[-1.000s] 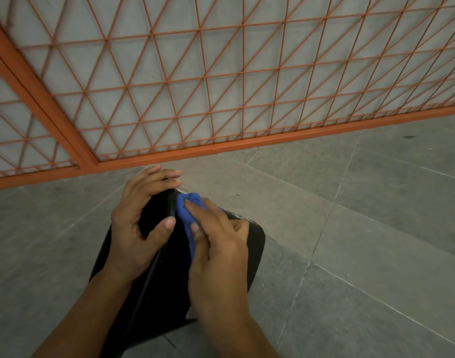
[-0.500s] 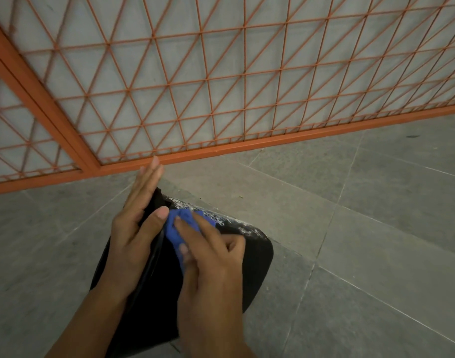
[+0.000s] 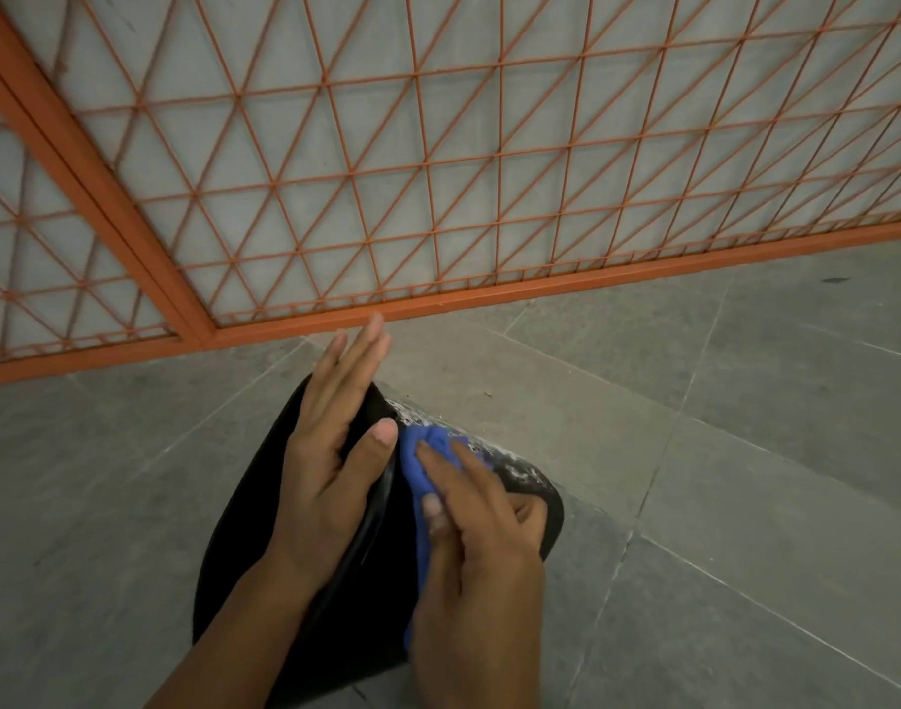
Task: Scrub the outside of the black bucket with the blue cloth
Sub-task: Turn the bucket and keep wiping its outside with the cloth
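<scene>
Right hand presses the bunched blue cloth onto the black plastic bucket on the grey tiled floor, fingers curled over it to rub. Left hand lies flat, fingers straight, likely steadying the bucket.

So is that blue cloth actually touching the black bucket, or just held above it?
Touching. In the head view, the right hand presses the blue cloth flat against the black bucket, with no gap showing between them.
</scene>
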### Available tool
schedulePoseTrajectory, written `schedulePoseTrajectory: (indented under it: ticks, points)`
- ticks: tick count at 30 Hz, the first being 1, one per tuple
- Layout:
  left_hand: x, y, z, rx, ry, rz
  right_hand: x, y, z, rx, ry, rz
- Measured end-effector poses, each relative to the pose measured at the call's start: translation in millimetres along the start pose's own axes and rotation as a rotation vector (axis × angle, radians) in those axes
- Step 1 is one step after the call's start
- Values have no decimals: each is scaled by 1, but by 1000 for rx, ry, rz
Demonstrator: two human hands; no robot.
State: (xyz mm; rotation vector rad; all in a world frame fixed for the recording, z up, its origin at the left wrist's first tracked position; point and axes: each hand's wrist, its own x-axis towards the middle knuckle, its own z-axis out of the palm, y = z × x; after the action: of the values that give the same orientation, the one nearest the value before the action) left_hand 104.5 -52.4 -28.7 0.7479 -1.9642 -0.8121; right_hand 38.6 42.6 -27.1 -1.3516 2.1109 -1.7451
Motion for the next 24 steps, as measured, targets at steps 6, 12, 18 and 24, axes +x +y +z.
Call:
schedulePoseTrajectory:
  ticks: [6,12,18,24]
  points:
    - [1,2,1,28,-24,16,9,6,-6,103,-121,48]
    - [5,-1,-1,-18,-35,-7,10,0,-1,99,-125,40]
    - [6,-6,-5,-1,-32,1,-9,-11,10,-26,-10,-21]
    - [7,0,-6,-19,-59,-2,-2,-6,9,-64,-49,-26]
